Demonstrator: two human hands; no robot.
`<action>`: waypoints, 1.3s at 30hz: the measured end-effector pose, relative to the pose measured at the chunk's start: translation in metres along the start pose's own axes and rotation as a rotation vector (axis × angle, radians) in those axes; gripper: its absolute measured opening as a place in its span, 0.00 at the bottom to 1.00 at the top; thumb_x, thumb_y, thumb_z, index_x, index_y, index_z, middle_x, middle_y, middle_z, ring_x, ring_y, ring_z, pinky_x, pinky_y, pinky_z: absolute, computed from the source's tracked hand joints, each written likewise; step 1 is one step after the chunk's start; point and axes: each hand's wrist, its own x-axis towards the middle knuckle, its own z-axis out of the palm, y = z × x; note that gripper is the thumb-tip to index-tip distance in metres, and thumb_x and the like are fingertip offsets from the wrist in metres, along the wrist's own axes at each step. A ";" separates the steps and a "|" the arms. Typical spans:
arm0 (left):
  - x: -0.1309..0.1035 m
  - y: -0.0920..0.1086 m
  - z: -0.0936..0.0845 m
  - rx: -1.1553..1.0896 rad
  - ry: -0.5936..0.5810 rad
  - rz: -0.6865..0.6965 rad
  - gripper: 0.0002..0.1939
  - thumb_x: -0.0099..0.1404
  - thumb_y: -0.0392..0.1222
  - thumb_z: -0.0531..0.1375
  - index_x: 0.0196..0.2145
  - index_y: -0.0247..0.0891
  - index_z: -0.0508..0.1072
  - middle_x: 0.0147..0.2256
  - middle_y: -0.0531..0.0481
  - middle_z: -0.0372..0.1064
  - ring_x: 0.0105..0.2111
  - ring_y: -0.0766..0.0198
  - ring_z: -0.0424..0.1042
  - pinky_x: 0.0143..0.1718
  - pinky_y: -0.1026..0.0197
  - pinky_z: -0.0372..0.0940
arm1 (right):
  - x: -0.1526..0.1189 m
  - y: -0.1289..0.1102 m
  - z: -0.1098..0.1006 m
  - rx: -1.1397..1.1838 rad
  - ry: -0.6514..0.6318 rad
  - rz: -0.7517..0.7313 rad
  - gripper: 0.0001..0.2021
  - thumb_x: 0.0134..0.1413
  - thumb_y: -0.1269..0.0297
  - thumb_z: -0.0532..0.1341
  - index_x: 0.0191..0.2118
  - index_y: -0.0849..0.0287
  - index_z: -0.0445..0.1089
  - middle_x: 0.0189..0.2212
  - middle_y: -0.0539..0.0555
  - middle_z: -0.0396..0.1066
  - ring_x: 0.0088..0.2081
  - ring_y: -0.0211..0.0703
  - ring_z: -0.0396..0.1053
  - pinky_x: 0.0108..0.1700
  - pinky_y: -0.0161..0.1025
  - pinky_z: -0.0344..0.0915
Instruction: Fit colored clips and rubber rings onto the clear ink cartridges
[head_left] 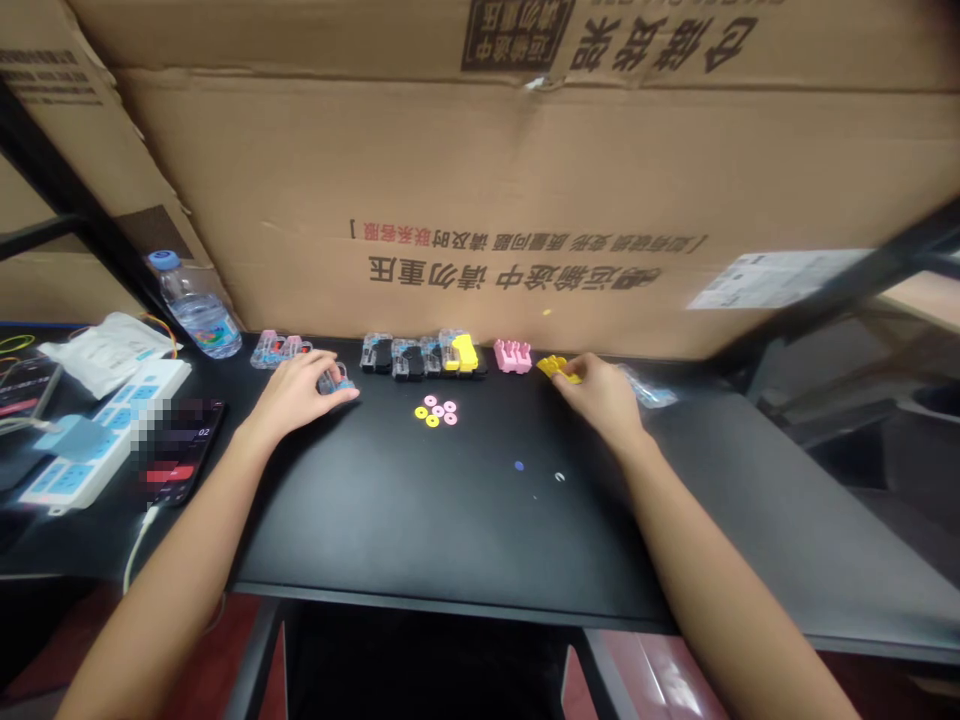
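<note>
At the left of the table's back, my left hand (pixel 300 390) curls its thumb and fingers round a small clear plastic piece with blue parts (pixel 336 380). My right hand (pixel 600 395) pinches a yellow plastic piece (pixel 556 367), part of which its fingers cover. Beside that stand pink plastic pieces (pixel 513 356) with upright prongs. Several clear and black casings (pixel 407 360) form a row between my hands, a yellow part (pixel 461 354) on one of them. Clear casings with pink tips (pixel 279 350) lie behind my left hand. Pink and yellow rings (pixel 438 411) are grouped in front of the row.
A blue disc (pixel 519 466) and a small white C-shaped bit (pixel 559 477) lie nearer the front. Crumpled clear plastic (pixel 651 390) is beyond my right hand. At left are a water bottle (pixel 201 310), a power strip (pixel 112 430) and a phone (pixel 187 455). Cardboard (pixel 525 180) walls the back.
</note>
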 end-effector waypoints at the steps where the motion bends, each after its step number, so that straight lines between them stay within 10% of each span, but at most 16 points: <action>1: 0.000 0.000 -0.001 -0.035 -0.028 0.025 0.19 0.68 0.61 0.66 0.38 0.42 0.77 0.55 0.42 0.78 0.54 0.45 0.77 0.61 0.40 0.68 | 0.000 0.000 -0.002 0.016 0.014 0.016 0.07 0.52 0.57 0.65 0.33 0.54 0.72 0.34 0.62 0.80 0.39 0.61 0.78 0.41 0.51 0.73; 9: -0.002 0.014 -0.011 -0.364 -0.199 0.195 0.25 0.61 0.59 0.72 0.52 0.47 0.78 0.60 0.44 0.75 0.60 0.47 0.74 0.65 0.41 0.66 | -0.010 -0.039 -0.015 0.530 0.252 0.059 0.23 0.53 0.52 0.68 0.52 0.54 0.68 0.37 0.57 0.79 0.33 0.51 0.76 0.39 0.49 0.76; 14: -0.009 0.058 -0.003 -0.584 -0.022 0.198 0.32 0.71 0.55 0.67 0.68 0.46 0.67 0.66 0.40 0.69 0.65 0.48 0.71 0.69 0.43 0.64 | -0.051 -0.106 -0.011 1.001 -0.107 -0.069 0.21 0.55 0.55 0.70 0.52 0.50 0.66 0.39 0.54 0.75 0.40 0.51 0.76 0.45 0.51 0.77; 18: -0.016 0.095 0.018 -0.509 -0.113 0.243 0.49 0.64 0.57 0.73 0.74 0.50 0.56 0.72 0.39 0.60 0.71 0.41 0.63 0.71 0.37 0.60 | -0.093 -0.151 -0.006 1.183 -0.496 -0.119 0.24 0.56 0.54 0.73 0.55 0.48 0.66 0.37 0.50 0.73 0.37 0.47 0.75 0.44 0.50 0.77; 22: -0.020 0.107 0.032 -0.449 -0.111 0.241 0.39 0.68 0.53 0.70 0.71 0.49 0.60 0.65 0.40 0.68 0.63 0.43 0.72 0.63 0.39 0.68 | -0.115 -0.169 -0.002 1.272 -0.646 -0.102 0.25 0.57 0.51 0.74 0.55 0.48 0.65 0.39 0.50 0.74 0.37 0.46 0.76 0.44 0.48 0.77; 31: -0.014 0.085 0.026 -0.259 -0.034 0.257 0.33 0.68 0.52 0.70 0.65 0.44 0.66 0.62 0.40 0.72 0.62 0.44 0.72 0.64 0.42 0.63 | -0.096 -0.149 -0.002 0.713 -0.222 -0.458 0.09 0.70 0.53 0.64 0.42 0.50 0.80 0.41 0.57 0.78 0.43 0.55 0.74 0.47 0.55 0.72; 39: -0.013 0.082 0.028 -0.227 -0.044 0.251 0.32 0.68 0.48 0.69 0.66 0.44 0.66 0.63 0.41 0.72 0.63 0.44 0.71 0.65 0.41 0.62 | -0.099 -0.148 0.007 0.317 -0.191 -0.758 0.10 0.73 0.60 0.62 0.49 0.49 0.83 0.49 0.59 0.79 0.47 0.58 0.70 0.46 0.55 0.64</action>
